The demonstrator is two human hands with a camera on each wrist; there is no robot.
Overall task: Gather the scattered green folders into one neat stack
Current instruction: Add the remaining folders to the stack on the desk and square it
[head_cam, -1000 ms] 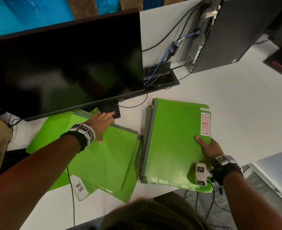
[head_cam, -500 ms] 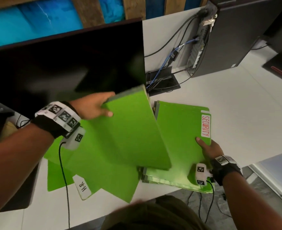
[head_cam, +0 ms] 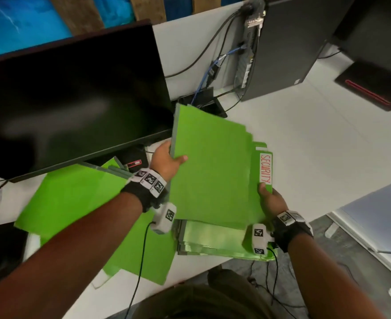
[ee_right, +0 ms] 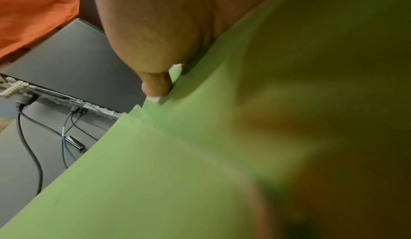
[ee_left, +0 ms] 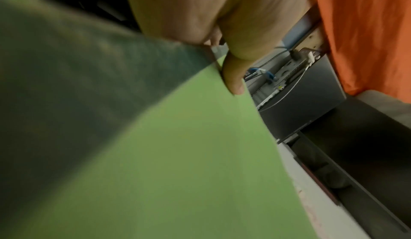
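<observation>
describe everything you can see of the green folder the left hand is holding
The green folder is plain matte card, bright green with a grey-edged spine on its left side and a stepped right edge. It is tilted, far end raised, over the stack bearing the SECURITY tab. The left hand grips its left edge, thumb on top. No label of its own shows.

Bright, even indoor light across the head view, its edges bowed by the wide lens. The dark monitor shows soft pale reflections. Both wrist views are dim, blurred, close-up green folders out of focus.
</observation>
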